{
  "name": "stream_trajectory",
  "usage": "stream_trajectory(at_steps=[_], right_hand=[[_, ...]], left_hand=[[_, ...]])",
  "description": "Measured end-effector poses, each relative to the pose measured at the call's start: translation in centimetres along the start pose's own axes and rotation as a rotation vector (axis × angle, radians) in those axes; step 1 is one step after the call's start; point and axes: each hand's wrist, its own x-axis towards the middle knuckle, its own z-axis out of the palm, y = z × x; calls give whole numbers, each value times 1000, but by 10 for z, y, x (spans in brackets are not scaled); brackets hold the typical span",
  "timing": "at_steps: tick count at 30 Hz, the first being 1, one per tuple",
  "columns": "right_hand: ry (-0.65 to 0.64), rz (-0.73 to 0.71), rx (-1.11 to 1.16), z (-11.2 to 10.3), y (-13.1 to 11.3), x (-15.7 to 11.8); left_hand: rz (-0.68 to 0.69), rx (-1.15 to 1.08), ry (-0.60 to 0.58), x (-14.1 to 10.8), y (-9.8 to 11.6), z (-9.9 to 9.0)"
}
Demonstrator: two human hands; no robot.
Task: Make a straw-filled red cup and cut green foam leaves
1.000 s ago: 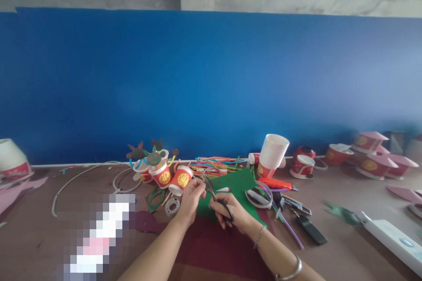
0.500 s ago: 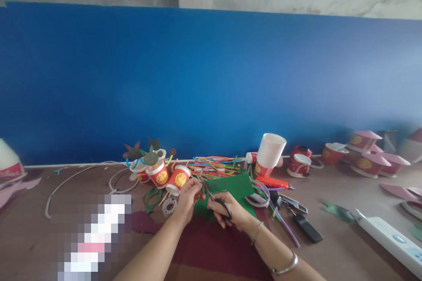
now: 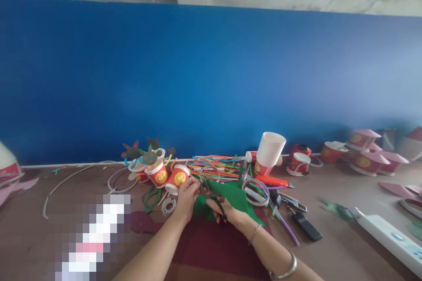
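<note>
My right hand [image 3: 229, 213] is closed round the black handles of a pair of scissors [image 3: 218, 205], whose metal blades point up and left. In my left hand [image 3: 187, 197] the fingertips pinch a small piece of green craft sheet by the blades; the fingers partly hide it. A larger green sheet [image 3: 235, 193] lies bent behind and beside my right hand. Below both hands a dark maroon sheet [image 3: 217, 246] is spread on the table.
Behind my hands lie many coloured strips [image 3: 217, 167]. Decorated red paper cups [image 3: 158, 176] stand left; a white cup stack [image 3: 270, 151] stands right. A white tape roll [image 3: 255, 193], red cutter [image 3: 272, 181], black key fob [image 3: 306, 227] and white power strip [image 3: 389, 237] lie right. A blue panel [image 3: 211, 83] rises behind.
The green sheet has shifted and bent, its right part now sloping down beside my right wrist. The scissors and my right hand have turned slightly; my left hand keeps nearly the same place.
</note>
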Motion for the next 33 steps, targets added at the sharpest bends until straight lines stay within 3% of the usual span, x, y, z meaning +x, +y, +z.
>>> stream_trajectory(at_steps=[2, 6, 9, 14, 18, 21, 29, 33], right_hand=[[100, 38, -47, 1, -5, -2], [285, -146, 124, 2, -9, -2], [349, -211, 273, 0, -6, 2], [396, -243, 308, -6, -1, 6], [387, -226, 330, -9, -1, 6], [361, -214, 350, -10, 0, 5], [269, -189, 271, -7, -3, 3], [207, -170, 218, -6, -4, 2]], left_hand=[[-2, 17, 12, 0, 0, 1], [-64, 68, -21, -3, 1, 3], [-63, 231, -60, -5, 2, 4], [38, 477, -150, -9, 2, 6], [112, 634, -171, -11, -3, 6], [61, 681, -155, -10, -5, 5], [-56, 343, -97, -11, 8, 6], [-86, 348, -129, -11, 8, 6]])
